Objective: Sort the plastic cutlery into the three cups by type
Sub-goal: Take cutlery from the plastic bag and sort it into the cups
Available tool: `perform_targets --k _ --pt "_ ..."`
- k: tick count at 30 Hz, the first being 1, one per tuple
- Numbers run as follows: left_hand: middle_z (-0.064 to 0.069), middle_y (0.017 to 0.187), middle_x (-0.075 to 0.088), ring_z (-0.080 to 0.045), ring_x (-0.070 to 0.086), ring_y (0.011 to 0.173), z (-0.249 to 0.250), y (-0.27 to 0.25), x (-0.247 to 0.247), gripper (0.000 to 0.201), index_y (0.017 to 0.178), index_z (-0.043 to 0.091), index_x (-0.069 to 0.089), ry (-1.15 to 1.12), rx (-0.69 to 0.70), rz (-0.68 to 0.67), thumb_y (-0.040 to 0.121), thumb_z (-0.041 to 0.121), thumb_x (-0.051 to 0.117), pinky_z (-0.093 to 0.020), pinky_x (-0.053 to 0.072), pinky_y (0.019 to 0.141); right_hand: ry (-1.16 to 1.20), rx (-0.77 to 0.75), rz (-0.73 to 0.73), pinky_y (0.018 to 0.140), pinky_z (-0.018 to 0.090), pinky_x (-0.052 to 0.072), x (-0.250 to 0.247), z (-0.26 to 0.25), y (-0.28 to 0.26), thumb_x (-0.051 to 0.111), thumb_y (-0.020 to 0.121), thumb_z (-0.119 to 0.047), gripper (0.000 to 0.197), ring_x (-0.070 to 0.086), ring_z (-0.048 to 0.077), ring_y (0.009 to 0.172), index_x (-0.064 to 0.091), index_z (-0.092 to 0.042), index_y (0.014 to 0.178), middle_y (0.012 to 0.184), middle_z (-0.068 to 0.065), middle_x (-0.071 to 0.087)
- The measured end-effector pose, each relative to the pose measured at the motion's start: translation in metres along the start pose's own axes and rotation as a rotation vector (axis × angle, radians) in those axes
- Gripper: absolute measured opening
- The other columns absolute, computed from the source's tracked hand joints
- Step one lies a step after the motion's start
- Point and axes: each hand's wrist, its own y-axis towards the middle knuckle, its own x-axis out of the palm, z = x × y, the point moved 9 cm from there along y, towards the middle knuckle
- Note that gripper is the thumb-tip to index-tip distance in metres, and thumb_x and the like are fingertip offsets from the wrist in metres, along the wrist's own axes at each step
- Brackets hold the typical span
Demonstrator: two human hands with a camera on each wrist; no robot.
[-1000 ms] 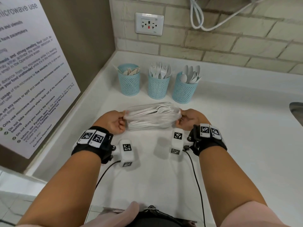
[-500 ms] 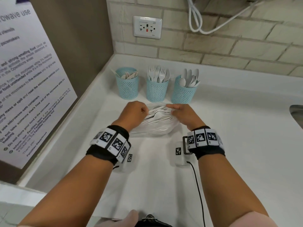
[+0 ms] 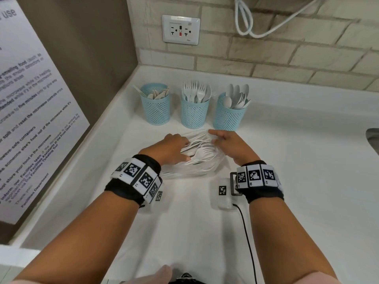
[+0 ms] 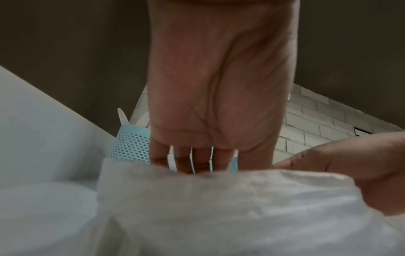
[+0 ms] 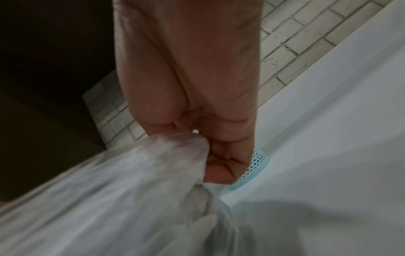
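1. left hand (image 3: pixel 171 147) sits on the 9 o'clock side of the clear plastic bag of white plastic cutlery (image 3: pixel 192 160). the left wrist view shows its fingers (image 4: pixel 186 161) pointing down into the top of the bag, slightly apart. whether they pinch the film, i cannot tell.
2. right hand (image 3: pixel 229 145) is at the bag's 3 o'clock side. the right wrist view shows its fingers curled, pinching a gathered fold of the bag film (image 5: pixel 175 155).
3. the bag lies on the white countertop (image 3: pixel 297 181) between the two hands. fork heads and handles show through the film.
4. three light-blue mesh plastic cups stand in a row at 12 o'clock from the bag, near the back wall.
5. left light-blue mesh cup (image 3: pixel 155 107) holds white pieces with flat tips; type unclear.
6. middle light-blue mesh cup (image 3: pixel 194 111) holds white forks, tines up.
7. right light-blue mesh cup (image 3: pixel 228 115) holds white spoons, bowls up. it stands nearest the right hand's fingertips, just beyond them.
8. white wall outlet (image 3: pixel 180 29) at 12 o'clock on the beige brick wall. white cable (image 3: pixel 246 27) hangs at 1 o'clock.
9. printed microwave-use notice (image 3: pixel 30 111) on the side wall at 9 o'clock.
10. both wrists carry black bands with black-and-white marker tags.
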Motion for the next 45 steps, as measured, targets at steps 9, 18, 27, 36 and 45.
perform_targets --k 9,18,27,36,45 --pt "-0.004 0.096 0.053 -0.022 0.049 0.086 0.002 0.0 -0.001 0.034 0.107 0.009 0.051 -0.026 -0.03 0.077 0.09 0.038 0.057 -0.029 0.038 0.073 -0.016 0.029 -0.041 0.098 0.032 0.042 0.0 -0.001 0.001 0.054 0.092 -0.008 0.038 0.054 0.017 0.111 0.057 -0.016 0.129 0.131 0.006 0.057" --pt "0.005 0.071 0.041 -0.017 0.039 0.071 -0.005 -0.004 -0.012 0.026 0.08 0.012 0.04 -0.2 -0.012 0.181 0.094 0.029 0.053 -0.024 0.029 0.057 0.034 0.075 -0.057 0.083 0.032 0.048 -0.003 0.001 -0.004 0.052 0.093 -0.01 0.034 0.059 0.019 0.093 0.06 -0.018 0.125 0.112 0.006 0.064" --pt "0.004 0.071 0.036 -0.011 0.034 0.065 -0.007 -0.004 -0.006 0.028 0.087 0.01 0.033 -0.333 -0.065 0.142 0.101 0.035 0.03 -0.025 0.027 0.056 0.05 0.086 -0.056 0.085 0.034 0.048 -0.005 0.002 -0.004 0.05 0.092 -0.008 0.032 0.059 0.019 0.091 0.062 -0.019 0.12 0.104 0.006 0.065" --pt "-0.009 0.101 0.054 -0.023 0.05 0.091 -0.013 -0.001 -0.008 0.03 0.109 0.001 0.05 -0.238 -0.106 0.24 0.092 0.026 0.054 -0.026 0.036 0.073 0.055 0.073 -0.054 0.086 0.034 0.048 -0.006 0.0 -0.005 0.051 0.091 -0.008 0.03 0.059 0.019 0.091 0.064 -0.019 0.116 0.105 0.007 0.065" --pt "-0.002 0.081 0.049 -0.02 0.047 0.081 -0.012 0.004 -0.011 0.028 0.088 0.007 0.055 -0.195 -0.112 0.215 0.086 0.033 0.064 -0.024 0.032 0.068 -0.178 -0.053 -0.019 0.089 0.021 0.038 -0.005 -0.014 -0.004 0.053 0.092 -0.012 0.034 0.052 0.012 0.099 0.061 -0.018 0.125 0.11 -0.001 0.059"
